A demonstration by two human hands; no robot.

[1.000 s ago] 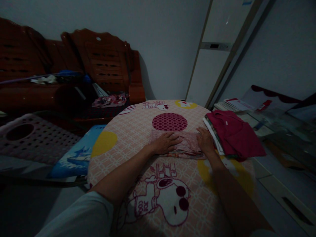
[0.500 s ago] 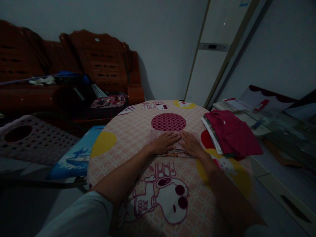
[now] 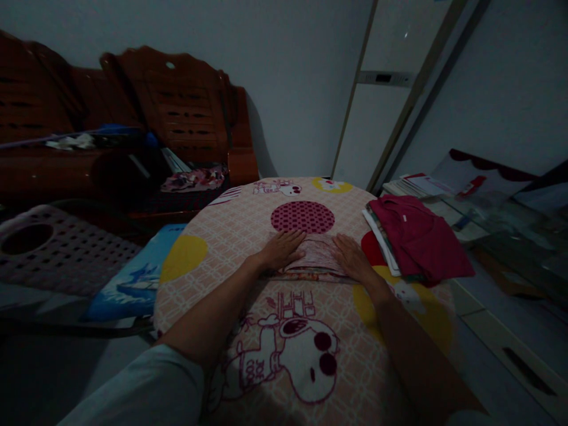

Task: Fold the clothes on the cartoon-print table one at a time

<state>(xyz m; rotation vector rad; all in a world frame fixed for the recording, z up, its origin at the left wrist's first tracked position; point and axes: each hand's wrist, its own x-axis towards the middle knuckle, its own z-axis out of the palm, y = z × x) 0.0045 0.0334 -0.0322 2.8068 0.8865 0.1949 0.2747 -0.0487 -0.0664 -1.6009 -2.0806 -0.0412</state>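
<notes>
A folded pinkish garment lies flat on the round table, which has a patterned cloth over it. My left hand rests palm down on the garment's left part, its fingers stretched out. On the right part lies my right hand, also flat with the fingers extended. Between the two hands the garment's middle shows, and its layered near edge has an orange-brown print. Which kind of garment it is cannot be made out. To the right of my right hand sits a stack of folded clothes with a dark pink top uppermost.
Behind on the left stands a carved wooden bench with clothes on its seat. A woven chair and a blue cushion are left of the table. At right is a glass-topped cabinet; a tall white air conditioner stands behind.
My hands have slid apart over the garment, the left one moving left and the right one slightly right, uncovering its middle. The view has shifted a little.
</notes>
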